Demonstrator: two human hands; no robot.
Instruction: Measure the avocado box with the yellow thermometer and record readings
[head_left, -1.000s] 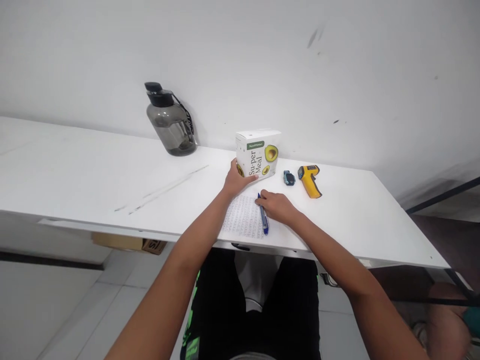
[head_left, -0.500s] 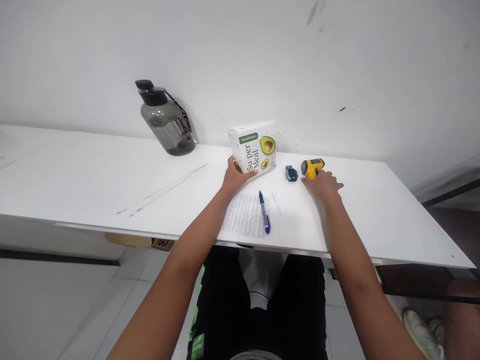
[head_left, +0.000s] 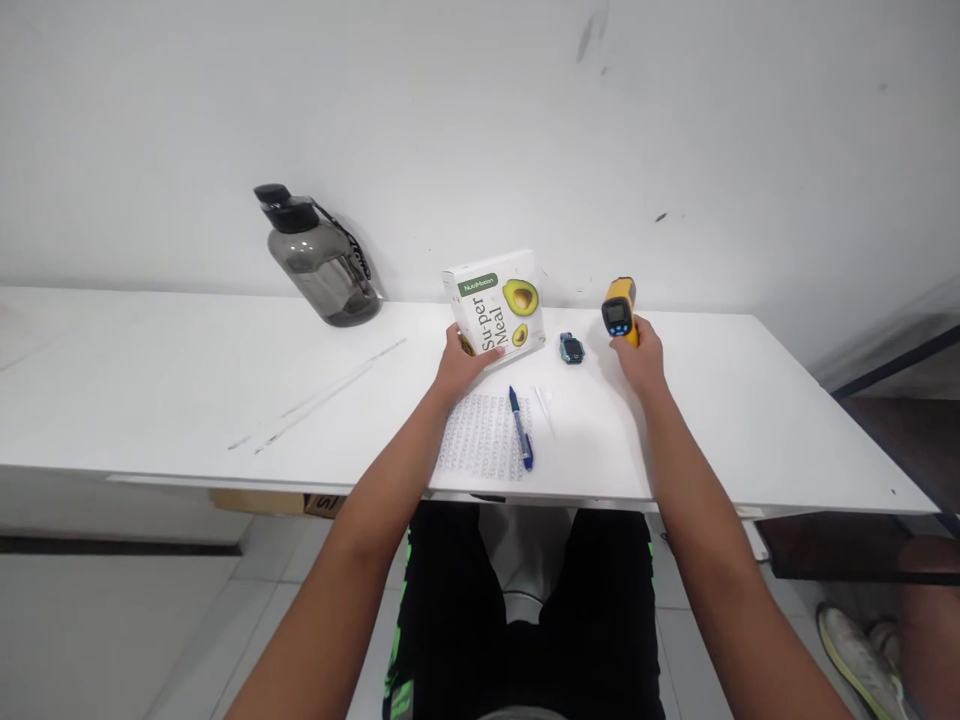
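My left hand (head_left: pixel 463 366) grips the lower left corner of a white meal box (head_left: pixel 499 305) with avocado pictures, its thumb across the front face. The box stands tilted on the table. My right hand (head_left: pixel 643 358) is closed around the handle of a yellow and black infrared thermometer (head_left: pixel 620 305), held upright with its small screen facing me. Between the two lies a blue smartwatch (head_left: pixel 571 348). Nearer to me, a blue pen (head_left: pixel 521 430) rests across a printed sheet of paper (head_left: pixel 476 440), with a thin white stick (head_left: pixel 544 410) beside it.
A grey water bottle (head_left: pixel 322 265) with a black lid and strap leans near the wall at the back left. The white table (head_left: pixel 187 390) has its front edge close to my legs. A person's shoe (head_left: pixel 859 650) shows on the floor at lower right.
My right hand has closed around the thermometer's handle and turned it from lying sideways to upright, screen toward me. My left hand stays on the box. The view has shifted slightly.
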